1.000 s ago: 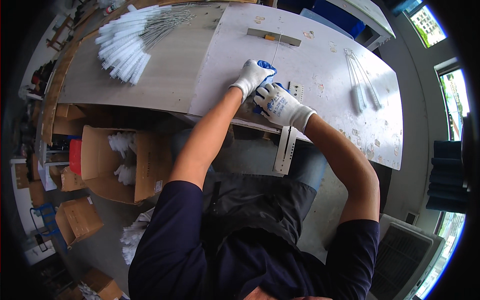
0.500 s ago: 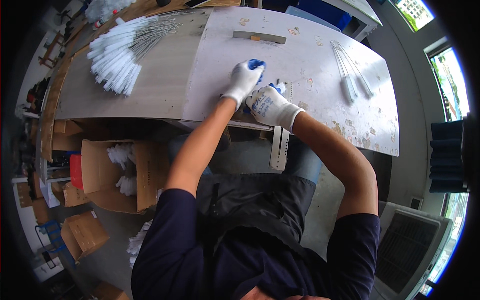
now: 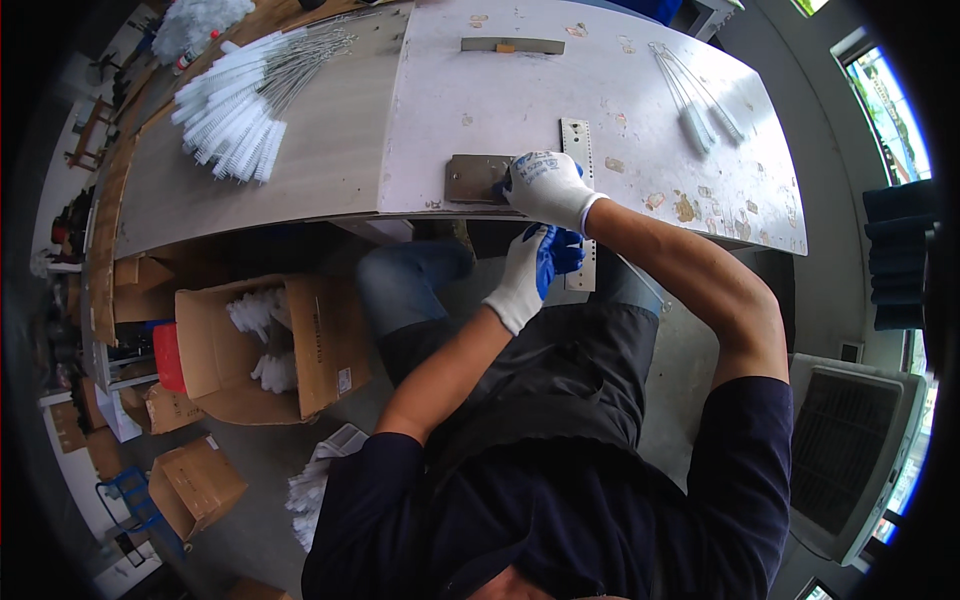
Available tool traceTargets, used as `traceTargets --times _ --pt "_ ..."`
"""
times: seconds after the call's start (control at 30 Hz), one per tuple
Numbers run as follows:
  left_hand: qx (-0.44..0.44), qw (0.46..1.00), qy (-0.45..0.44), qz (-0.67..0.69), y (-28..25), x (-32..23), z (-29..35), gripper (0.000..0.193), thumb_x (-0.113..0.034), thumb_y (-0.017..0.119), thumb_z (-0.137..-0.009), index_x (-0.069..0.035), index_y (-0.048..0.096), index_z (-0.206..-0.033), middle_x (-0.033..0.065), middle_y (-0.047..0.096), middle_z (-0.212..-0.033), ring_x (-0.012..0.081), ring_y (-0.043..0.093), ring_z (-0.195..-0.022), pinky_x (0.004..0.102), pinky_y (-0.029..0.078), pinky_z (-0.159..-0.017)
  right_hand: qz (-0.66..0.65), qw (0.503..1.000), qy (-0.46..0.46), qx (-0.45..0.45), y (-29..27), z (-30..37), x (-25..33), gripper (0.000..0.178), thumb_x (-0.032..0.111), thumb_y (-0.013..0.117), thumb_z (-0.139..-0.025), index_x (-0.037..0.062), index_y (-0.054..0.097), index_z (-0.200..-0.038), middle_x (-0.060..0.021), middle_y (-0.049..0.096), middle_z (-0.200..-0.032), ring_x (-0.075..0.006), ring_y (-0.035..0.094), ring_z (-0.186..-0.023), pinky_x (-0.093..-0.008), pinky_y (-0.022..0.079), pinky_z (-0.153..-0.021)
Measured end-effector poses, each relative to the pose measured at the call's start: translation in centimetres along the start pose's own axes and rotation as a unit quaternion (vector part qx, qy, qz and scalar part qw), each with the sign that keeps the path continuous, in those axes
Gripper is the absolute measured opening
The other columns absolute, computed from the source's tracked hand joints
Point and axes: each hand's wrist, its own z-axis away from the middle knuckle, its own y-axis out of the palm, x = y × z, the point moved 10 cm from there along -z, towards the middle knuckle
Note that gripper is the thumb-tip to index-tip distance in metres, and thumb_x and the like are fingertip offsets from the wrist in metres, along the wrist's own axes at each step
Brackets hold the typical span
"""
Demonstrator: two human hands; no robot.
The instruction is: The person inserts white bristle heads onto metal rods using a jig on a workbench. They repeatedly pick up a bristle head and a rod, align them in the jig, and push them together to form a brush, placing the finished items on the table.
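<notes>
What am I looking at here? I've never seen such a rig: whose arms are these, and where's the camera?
There is no machine: a person works with two gloved hands. The camera sits on their head, looking down; its wide lens bends straight edges.

The right hand covers part of a perforated strip, beside a flat metal block on the table. The left hand is nearer the body; a thin wire shows to its right, but whether it's held is unclear.

White brushes lie bunched at left, a few similar brushes at right.
</notes>
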Motion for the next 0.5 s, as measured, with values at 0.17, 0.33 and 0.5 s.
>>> traceTargets --times 0.17,0.33,0.5 --pt "0.055 0.972 0.008 0.229 4.9 -2.0 0.9 0.033 -0.032 0.047 -0.106 -0.004 0.063 -0.112 0.0103 0.071 -0.096 0.0259 0.071 -0.083 0.0408 0.058 -0.077 -0.037 0.998 0.054 0.003 0.3 0.4 -1.0 0.036 0.033 0.058 -0.093 0.0034 0.075 -0.104 -0.0188 0.075 -0.100 -0.0342 0.073 -0.094 -0.0449 0.057 -0.081" --pt "0.119 0.954 -0.096 0.259 1.2 -2.9 3.9 0.029 -0.032 0.049 -0.105 -0.010 0.058 -0.090 -0.0014 0.043 -0.066 0.0106 0.041 -0.053 0.0264 0.033 -0.049 -0.132 0.989 0.059 0.004 0.2 0.9 -0.1 0.049 0.046 0.064 -0.090 -0.0004 0.072 -0.104 -0.0229 0.072 -0.096 -0.0365 0.072 -0.093 -0.0449 0.056 -0.082" --pt "-0.005 0.998 -0.057 -0.040 -4.7 -7.5 4.3 0.022 -0.025 0.055 -0.103 -0.006 0.058 -0.092 -0.0027 0.044 -0.066 0.0065 0.040 -0.050 0.0232 0.028 -0.043 -0.207 0.976 -0.023 0.058 0.5 0.3 -2.3 0.040 0.039 0.068 -0.088 0.0038 0.072 -0.107 -0.0183 0.073 -0.103 -0.0355 0.070 -0.096 -0.0412 0.054 -0.088"
